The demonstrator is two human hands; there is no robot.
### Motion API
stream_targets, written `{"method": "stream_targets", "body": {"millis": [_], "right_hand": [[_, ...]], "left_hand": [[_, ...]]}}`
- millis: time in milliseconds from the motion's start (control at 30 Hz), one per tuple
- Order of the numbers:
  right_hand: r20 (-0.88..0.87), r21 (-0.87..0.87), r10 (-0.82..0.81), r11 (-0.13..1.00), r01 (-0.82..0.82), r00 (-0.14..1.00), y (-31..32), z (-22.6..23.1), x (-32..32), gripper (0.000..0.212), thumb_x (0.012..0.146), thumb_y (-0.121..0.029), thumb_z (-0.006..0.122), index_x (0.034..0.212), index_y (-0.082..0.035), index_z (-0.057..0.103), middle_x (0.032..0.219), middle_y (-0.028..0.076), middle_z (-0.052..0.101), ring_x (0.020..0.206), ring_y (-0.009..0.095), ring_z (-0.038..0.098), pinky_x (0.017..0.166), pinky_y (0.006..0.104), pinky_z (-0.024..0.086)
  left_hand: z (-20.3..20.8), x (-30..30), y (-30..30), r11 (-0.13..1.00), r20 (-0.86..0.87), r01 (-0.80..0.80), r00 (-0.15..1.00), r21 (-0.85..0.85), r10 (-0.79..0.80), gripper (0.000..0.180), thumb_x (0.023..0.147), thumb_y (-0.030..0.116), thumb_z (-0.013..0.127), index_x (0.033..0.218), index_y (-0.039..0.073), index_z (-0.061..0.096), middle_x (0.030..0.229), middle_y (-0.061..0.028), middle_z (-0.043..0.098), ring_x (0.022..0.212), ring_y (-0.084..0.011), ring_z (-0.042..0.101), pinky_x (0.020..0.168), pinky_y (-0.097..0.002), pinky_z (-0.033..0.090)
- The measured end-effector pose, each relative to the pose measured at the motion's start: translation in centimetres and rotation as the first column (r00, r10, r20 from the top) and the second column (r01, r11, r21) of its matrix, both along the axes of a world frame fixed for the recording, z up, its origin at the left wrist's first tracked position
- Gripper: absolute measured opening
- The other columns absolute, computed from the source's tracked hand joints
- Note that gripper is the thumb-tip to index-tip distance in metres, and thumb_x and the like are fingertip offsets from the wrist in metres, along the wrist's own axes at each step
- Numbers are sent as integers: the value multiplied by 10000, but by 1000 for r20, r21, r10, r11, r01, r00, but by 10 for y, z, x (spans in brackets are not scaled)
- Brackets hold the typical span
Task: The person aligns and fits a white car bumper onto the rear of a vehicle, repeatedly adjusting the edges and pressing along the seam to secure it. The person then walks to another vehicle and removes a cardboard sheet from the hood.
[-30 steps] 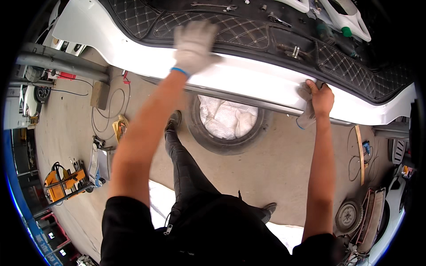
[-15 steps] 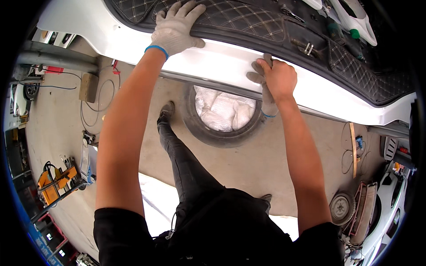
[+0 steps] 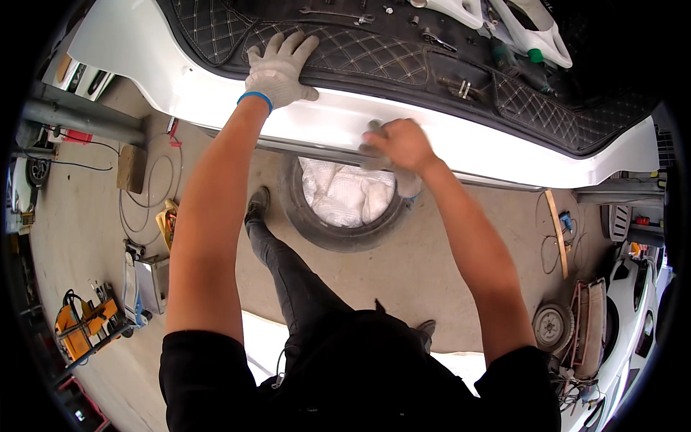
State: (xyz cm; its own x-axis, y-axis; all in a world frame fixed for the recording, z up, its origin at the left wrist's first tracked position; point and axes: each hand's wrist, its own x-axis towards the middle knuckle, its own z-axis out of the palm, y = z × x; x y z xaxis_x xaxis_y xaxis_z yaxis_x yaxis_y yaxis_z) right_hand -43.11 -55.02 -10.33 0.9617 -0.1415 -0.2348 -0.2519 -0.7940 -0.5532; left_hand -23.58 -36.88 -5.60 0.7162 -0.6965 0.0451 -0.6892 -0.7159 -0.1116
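Note:
My left hand (image 3: 279, 72), in a grey-white knit glove with a blue cuff, lies with fingers spread on the black quilted liner (image 3: 360, 61) and the edge of a white car body panel (image 3: 332, 115). Bare and blurred by motion, my right hand (image 3: 407, 146) grips a loose grey work glove (image 3: 376, 163) just over that panel. Limp fingers of the glove stick out past my thumb, and its cuff hangs below my hand. Under the panel's edge a black tyre (image 3: 306, 223) lies flat on the floor, its middle filled with a white plastic-wrapped bundle (image 3: 349, 193).
On the liner lie a ratchet (image 3: 437, 40), a wrench (image 3: 335, 13) and a dark bottle with a green cap (image 3: 535, 55). A yellow tool cart (image 3: 86, 324) stands at left. Hoses (image 3: 147, 194) trail on the floor; a wheel (image 3: 554, 325) sits at right.
My right hand, holding the loose glove, has moved left and slightly down along the white panel. My left hand stays on the liner's edge. The whole view has shifted a little.

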Motion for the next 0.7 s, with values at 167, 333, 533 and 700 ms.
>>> {"method": "stream_targets", "body": {"millis": [167, 333, 533, 700], "right_hand": [[61, 76, 308, 947, -312, 949, 49, 14, 4, 528, 888, -458, 656, 740, 47, 697, 691, 238, 640, 687, 379, 647, 730, 426, 519], [-29, 31, 213, 977, -212, 977, 23, 8, 41, 481, 940, -408, 508, 775, -17, 736, 769, 189, 697, 741, 351, 680, 801, 432, 534], [99, -126, 132, 985, -119, 986, 12, -13, 54, 422, 913, -356, 536, 739, -22, 727, 783, 213, 686, 792, 390, 668, 826, 450, 524], [217, -45, -19, 999, 30, 976, 5, -12, 33, 399, 895, -349, 600, 725, -1, 693, 748, 204, 680, 730, 386, 671, 743, 459, 537]], "left_hand": [[1, -2, 1, 1000, -25, -4, 1000, 9, 4, 1031, 699, 477, 825, 1542, 273, 267, 1608, -57, 261, 1494, -298, 191, 1175, -616, 175], [-4, -2, 3, 1000, -3, 20, 1000, -22, -20, 1033, 672, 476, 841, 1528, 279, 297, 1596, -57, 284, 1484, -297, 217, 1162, -613, 196], [-2, 1, 2, 998, 5, 35, 999, -47, -34, 1050, 641, 469, 858, 1515, 258, 316, 1574, -91, 312, 1470, -325, 239, 1149, -619, 211], [4, 2, -4, 1000, -14, 0, 1000, 9, 0, 1028, 676, 474, 838, 1523, 267, 293, 1582, -86, 289, 1477, -315, 220, 1144, -646, 204]]}}
